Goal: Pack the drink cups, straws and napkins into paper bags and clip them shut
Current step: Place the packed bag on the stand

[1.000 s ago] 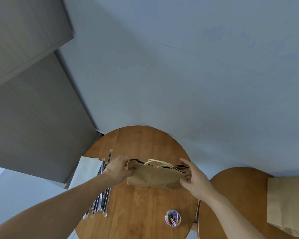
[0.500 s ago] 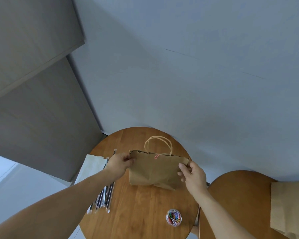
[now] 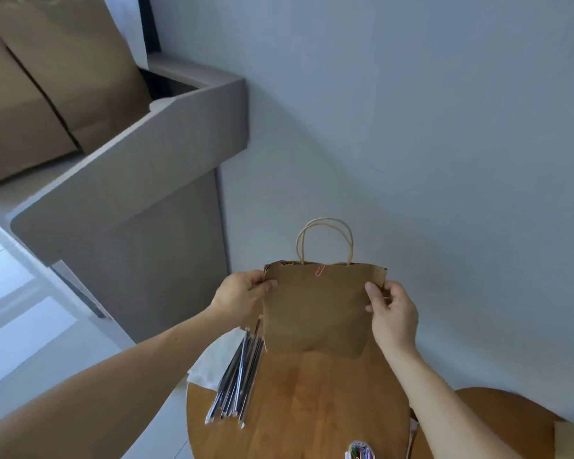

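Observation:
I hold a brown paper bag [image 3: 315, 309] upright in the air above the round wooden table [image 3: 312, 409]. Its twine handles [image 3: 325, 240] stand up, and a red paper clip [image 3: 320, 270] sits on its top edge. My left hand [image 3: 242, 293] grips the bag's upper left corner, and my right hand [image 3: 391, 309] pinches the upper right edge. A bundle of wrapped straws [image 3: 237, 376] lies on the table's left side, over white napkins [image 3: 209, 366]. No drink cup is in sight.
A clear tub of coloured paper clips [image 3: 360, 452] sits at the table's near edge. A second round table [image 3: 497, 425] is at the right. On a grey counter [image 3: 120, 180] at upper left stand two large brown paper bags [image 3: 63, 71]. A grey wall is behind.
Both hands lifted the bag off the table and raised it upright; its handles now stand above it. My view turned left and up, bringing the counter with bags into sight.

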Available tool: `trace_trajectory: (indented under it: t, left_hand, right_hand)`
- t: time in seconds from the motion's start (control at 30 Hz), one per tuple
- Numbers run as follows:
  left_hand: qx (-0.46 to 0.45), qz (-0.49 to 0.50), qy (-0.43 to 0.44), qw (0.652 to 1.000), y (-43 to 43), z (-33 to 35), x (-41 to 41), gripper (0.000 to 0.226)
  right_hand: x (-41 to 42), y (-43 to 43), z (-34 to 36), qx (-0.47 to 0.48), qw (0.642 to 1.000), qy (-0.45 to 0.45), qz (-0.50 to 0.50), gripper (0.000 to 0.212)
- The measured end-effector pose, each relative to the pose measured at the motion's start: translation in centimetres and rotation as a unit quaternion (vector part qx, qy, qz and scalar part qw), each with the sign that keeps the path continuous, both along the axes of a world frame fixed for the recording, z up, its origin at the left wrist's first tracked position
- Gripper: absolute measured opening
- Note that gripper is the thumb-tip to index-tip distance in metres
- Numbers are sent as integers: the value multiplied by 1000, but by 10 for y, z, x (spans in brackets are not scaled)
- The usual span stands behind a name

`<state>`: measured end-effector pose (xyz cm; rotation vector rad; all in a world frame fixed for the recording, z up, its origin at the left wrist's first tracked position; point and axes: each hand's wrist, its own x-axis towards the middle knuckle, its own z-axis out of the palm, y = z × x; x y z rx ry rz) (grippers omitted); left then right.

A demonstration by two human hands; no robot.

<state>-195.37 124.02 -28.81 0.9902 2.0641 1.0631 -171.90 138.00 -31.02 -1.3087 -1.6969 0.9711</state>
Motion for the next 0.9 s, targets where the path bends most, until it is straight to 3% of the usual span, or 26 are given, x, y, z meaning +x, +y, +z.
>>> trace_trajectory:
  t: [0.13, 0.23, 0.4, 0.53, 0.77, 0.9]
  left_hand:
    - [64, 7, 114, 991, -25, 49, -30, 17]
    - [110, 28, 151, 982, -49, 84, -54, 20]
    - [164, 64, 132, 976, -93, 147, -85, 32]
    - [222, 83, 81, 968, -127, 196, -113, 24]
    - [357, 140, 32, 923, -161, 272, -159, 19]
    - [371, 169, 115, 906, -166, 310, -194, 21]
  right_hand:
    - [-37, -16, 57, 52, 998, 31, 1, 15]
    - [-67, -33, 100, 98, 994, 44, 7, 17]
    - [-120, -65, 162, 144, 986, 81, 21, 16]
    - [-159, -90, 208, 176, 976, 121, 35, 17]
    - [-232, -114, 286, 209, 955, 199, 64, 8]
    - [-275, -111, 322, 203, 945, 237, 98, 7]
